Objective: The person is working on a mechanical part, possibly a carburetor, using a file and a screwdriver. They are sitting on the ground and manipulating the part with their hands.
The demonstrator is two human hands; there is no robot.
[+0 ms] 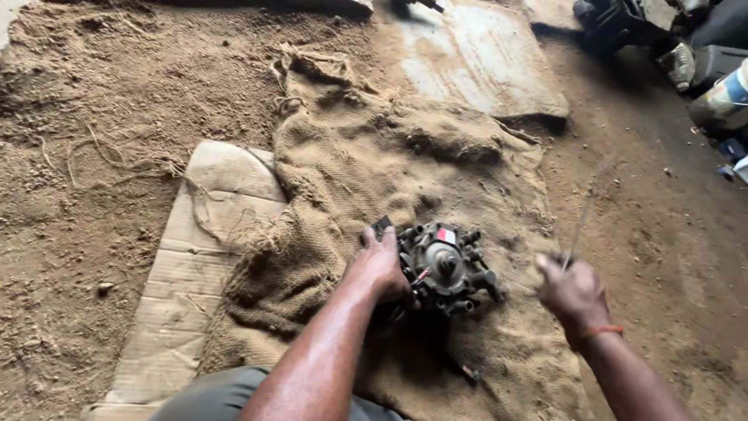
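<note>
I see the dark grey, round metal pump-like assembly with short ports around its rim (446,267) sitting upright on the coarse brown burlap sack (366,171) spread over the dirt floor (93,101). It looks whole from here: ports and top cap are in place, and I see no parts laid out beside it, so I judge the work on it is at an early stage. My left hand (383,265) is clamped on the assembly's left edge, steadying it. My right hand (573,292), well apart to the right, is closed around a thin metal rod-like tool (578,230), blurred, so I cannot tell its kind.

A small red and white label (446,235) sits on the assembly's top. Flattened tan cardboard (187,265) lies under the sack's left edge. A worn flat board (475,54) lies beyond the sack. At the far right stand a pale cylindrical container with a blue band (725,97) and dark machine parts (615,19).
</note>
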